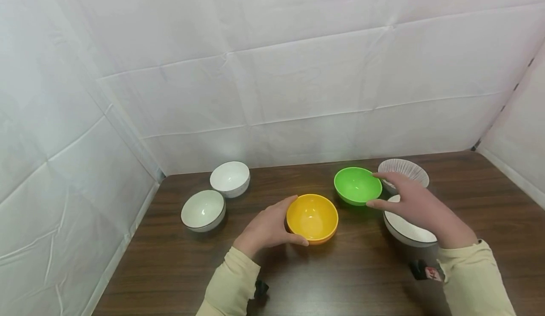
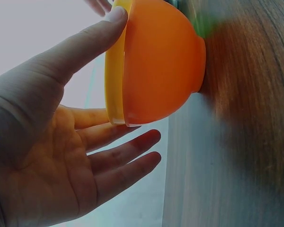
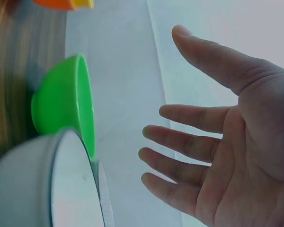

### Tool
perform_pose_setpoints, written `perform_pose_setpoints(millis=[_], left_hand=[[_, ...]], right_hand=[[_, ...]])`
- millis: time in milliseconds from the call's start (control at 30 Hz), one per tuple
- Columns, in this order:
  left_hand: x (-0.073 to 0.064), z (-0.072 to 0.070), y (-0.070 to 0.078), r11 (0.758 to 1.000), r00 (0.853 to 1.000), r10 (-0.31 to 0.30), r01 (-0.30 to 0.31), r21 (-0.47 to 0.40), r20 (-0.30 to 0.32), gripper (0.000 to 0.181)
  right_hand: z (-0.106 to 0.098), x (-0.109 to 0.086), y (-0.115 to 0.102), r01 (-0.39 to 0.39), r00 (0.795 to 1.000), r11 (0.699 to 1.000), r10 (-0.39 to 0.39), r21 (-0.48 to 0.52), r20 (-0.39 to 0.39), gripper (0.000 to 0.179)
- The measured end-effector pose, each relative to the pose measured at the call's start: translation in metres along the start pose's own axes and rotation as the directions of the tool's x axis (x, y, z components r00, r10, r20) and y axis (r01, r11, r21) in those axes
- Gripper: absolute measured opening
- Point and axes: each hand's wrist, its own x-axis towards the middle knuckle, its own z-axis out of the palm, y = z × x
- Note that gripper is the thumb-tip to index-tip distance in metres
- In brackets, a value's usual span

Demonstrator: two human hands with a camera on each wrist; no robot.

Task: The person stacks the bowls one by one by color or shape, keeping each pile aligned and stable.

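The left hand (image 1: 270, 226) grasped the yellow-orange bowl (image 1: 312, 219) lightly across its rim, thumb on the near side and the first fingers on the far side, while the other two fingers reached out clear of the wall. That bowl appeared to stand upright on its foot on the wood-grain table (image 1: 170, 278), near the middle, to the left of the green bowl (image 1: 357, 186). With so few contact points on a smooth, rounded wall, a lift could have let it slip or tip towards the unsupported side. The right hand (image 1: 415, 207) was spread and empty, well apart from the green bowl in its own wrist view, so nothing steadied that one. Its forearm passed above the dark-rimmed white bowl (image 1: 410, 233), and a low sweep of the wrist or sleeve (image 1: 474, 276) might have knocked it. The ribbed bowl (image 1: 406, 167) stood just behind, and whether it touched the green one could not be told; closing fingers carelessly there could have pushed the two together. The plain white bowl (image 1: 230, 178) and the pale thin-rimmed bowl (image 1: 203, 210) stood farther left, at less risk.
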Motion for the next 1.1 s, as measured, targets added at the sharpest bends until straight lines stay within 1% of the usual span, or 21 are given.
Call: perform_pose_setpoints(millis=[233, 533, 833, 1100], left_hand=[[-0.001, 0.0, 0.0, 1.0, 1.0, -0.002, 0.002, -0.001, -0.002, 0.105], [0.0, 0.0, -0.001, 1.0, 1.0, -0.007, 0.007, -0.005, 0.001, 0.105], [-0.001, 0.0, 0.0, 1.0, 1.0, 0.0, 0.0, -0.013, -0.001, 0.105], [-0.001, 0.0, 0.0, 1.0, 1.0, -0.007, 0.007, -0.014, 0.002, 0.104]], right_hand=[[-0.011, -0.005, 0.017, -0.081, 0.997, 0.997, 0.081, 0.0, 0.006, 0.083], [-0.016, -0.006, 0.035, -0.101, 0.994, 0.994, 0.102, -0.028, 0.034, 0.089], [-0.02, -0.007, 0.047, -0.154, 0.985, 0.987, 0.157, -0.047, 0.07, 0.093], [-0.024, -0.01, 0.064, -0.193, 0.975, 0.978, 0.2, -0.073, 0.094, 0.093]])
